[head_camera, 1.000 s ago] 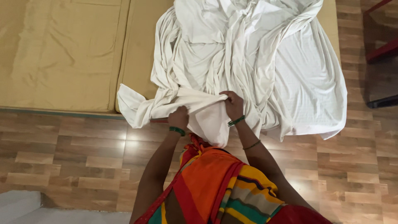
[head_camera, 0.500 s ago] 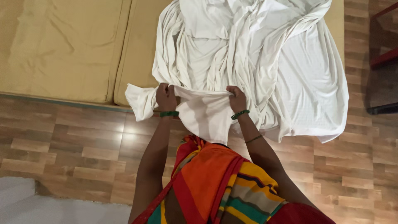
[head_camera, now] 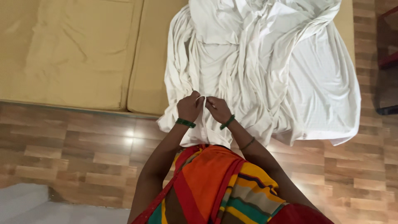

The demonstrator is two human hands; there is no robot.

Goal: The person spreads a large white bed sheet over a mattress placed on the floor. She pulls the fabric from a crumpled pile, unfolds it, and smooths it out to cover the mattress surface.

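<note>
At frame centre, the white sheet [head_camera: 248, 70] was gripped between left hand [head_camera: 189, 107] and right hand [head_camera: 218, 110], fists almost touching.

Crumpled white sheet [head_camera: 265, 70] on the tan mattress [head_camera: 74, 54], its near edge bunched, overhanging.
</note>
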